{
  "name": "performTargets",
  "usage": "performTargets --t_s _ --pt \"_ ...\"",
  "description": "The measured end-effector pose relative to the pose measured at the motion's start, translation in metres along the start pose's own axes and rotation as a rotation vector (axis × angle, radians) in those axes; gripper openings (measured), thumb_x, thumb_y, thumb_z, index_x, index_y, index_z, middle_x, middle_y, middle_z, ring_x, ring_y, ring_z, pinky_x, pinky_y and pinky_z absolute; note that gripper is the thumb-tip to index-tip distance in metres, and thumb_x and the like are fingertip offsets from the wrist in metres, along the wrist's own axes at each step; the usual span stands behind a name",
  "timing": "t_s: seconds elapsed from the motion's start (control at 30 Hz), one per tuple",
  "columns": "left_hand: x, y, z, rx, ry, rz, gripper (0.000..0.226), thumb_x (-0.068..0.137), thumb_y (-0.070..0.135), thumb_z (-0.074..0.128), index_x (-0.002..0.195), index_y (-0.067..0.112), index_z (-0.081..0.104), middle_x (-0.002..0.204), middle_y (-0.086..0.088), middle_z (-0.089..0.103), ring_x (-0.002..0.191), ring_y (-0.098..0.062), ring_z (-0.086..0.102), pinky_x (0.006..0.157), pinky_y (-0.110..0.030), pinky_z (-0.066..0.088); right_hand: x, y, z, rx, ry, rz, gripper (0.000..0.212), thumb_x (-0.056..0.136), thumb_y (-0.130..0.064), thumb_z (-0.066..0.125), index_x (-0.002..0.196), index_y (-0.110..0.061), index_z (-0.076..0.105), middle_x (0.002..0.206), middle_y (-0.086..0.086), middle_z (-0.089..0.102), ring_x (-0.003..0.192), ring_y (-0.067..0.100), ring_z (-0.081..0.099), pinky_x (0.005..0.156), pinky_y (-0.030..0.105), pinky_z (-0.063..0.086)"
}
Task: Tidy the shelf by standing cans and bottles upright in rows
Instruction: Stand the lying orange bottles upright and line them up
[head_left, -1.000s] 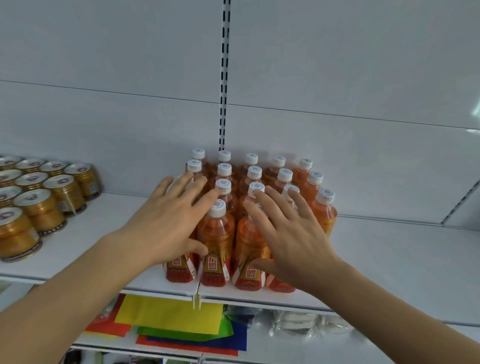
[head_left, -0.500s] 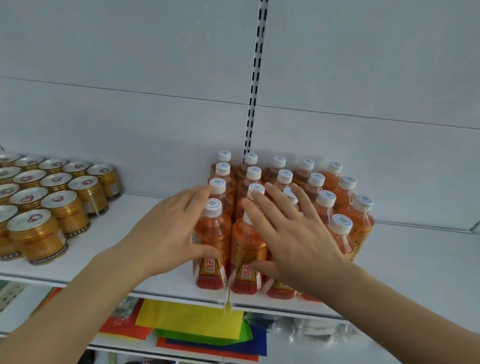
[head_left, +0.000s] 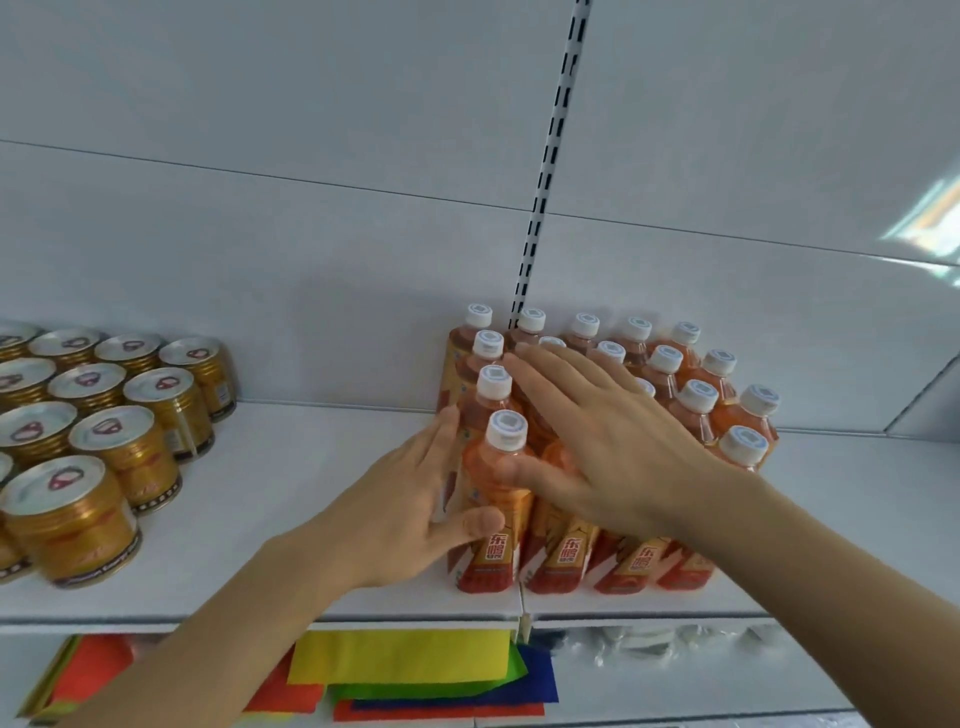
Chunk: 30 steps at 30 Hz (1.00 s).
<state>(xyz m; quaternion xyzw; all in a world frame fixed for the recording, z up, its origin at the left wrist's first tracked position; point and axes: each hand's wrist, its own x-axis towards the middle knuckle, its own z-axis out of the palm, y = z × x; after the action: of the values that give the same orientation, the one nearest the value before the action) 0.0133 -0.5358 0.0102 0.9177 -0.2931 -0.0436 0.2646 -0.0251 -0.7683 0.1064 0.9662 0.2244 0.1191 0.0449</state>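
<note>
Orange plastic drink bottles with white screw caps (head_left: 597, 452) are standing upright in a tight block on the white metal shelf (head_left: 291, 499), right of centre, reaching from the near edge to the far wall. Short gold metal cans with silver pull-tab lids (head_left: 98, 441) are standing in rows at the left, well apart from the bottles. The left hand (head_left: 410, 514) is pressing its straight fingers against the left side of the block, thumb lying across the label of the near-left bottle (head_left: 493, 499). The right hand (head_left: 608, 447) is lying flat, fingers spread, over the caps in the middle of the block, its thumb touching that same bottle's shoulder. Neither hand is gripping anything. Judging by this, the person is squaring the block up. The near row is sitting just beside the shelf's front edge, so a shove toward the near side could be tipping a bottle off; pressing on the caps off-centre may be toppling tall, narrow bottles into their neighbours.
</note>
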Motion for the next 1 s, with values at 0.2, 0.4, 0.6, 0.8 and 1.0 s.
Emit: performTargets --t_s 0.2,0.4,0.6,0.8,1.0 --pt "0.000 -0.004 0.008 -0.131 0.007 0.008 0.087 0.084 0.092 0.003 0.153 0.047 -0.026 0.167 0.026 -0.020 0.158 0.005 -0.006 0.132 -0.029 0.010 0.030 0.004 0.007 0.014 -0.213 -0.008 0.088 0.096 -0.076 -0.010 0.171 -0.031 0.000 0.178 -0.011 -0.003 0.165 0.016 -0.004 0.133 0.048 0.004" --pt "0.000 -0.009 0.008 -0.266 -0.012 0.012 0.085 0.092 0.086 0.015 0.162 0.049 -0.015 0.171 0.030 -0.012 0.156 0.010 -0.003 0.130 -0.025 0.011 0.031 0.006 0.000 0.036 -0.292 -0.007 0.092 0.090 -0.081 -0.014 0.170 -0.036 -0.005 0.177 -0.016 -0.009 0.163 0.011 -0.011 0.133 0.044 -0.002" --pt "0.029 -0.024 0.003 -0.368 0.091 -0.081 0.077 0.102 0.071 0.024 0.164 0.044 -0.014 0.169 0.029 -0.014 0.154 0.010 -0.009 0.131 -0.028 0.004 0.058 0.020 -0.014 0.044 -0.331 -0.030 0.106 0.083 -0.096 0.003 0.170 -0.036 -0.007 0.176 -0.014 -0.014 0.163 0.011 -0.011 0.133 0.046 0.001" --pt "0.052 -0.036 0.015 -0.400 0.053 0.032 0.087 0.095 0.084 0.017 0.163 0.043 -0.019 0.171 0.028 -0.018 0.155 0.012 -0.011 0.133 -0.038 0.006 0.066 0.027 -0.005 0.069 -0.430 -0.071 0.102 0.084 -0.098 0.007 0.168 -0.042 -0.010 0.174 -0.018 -0.021 0.161 0.007 -0.019 0.132 0.049 -0.004" --pt "0.055 -0.040 0.009 -0.345 0.034 0.010 0.098 0.085 0.093 0.012 0.163 0.043 -0.017 0.169 0.029 -0.019 0.152 0.017 -0.013 0.131 -0.029 0.002 0.065 0.030 -0.003 0.109 -0.414 -0.068 0.103 0.081 -0.100 0.003 0.167 -0.045 -0.011 0.174 -0.019 -0.021 0.161 0.006 -0.020 0.132 0.048 -0.005"
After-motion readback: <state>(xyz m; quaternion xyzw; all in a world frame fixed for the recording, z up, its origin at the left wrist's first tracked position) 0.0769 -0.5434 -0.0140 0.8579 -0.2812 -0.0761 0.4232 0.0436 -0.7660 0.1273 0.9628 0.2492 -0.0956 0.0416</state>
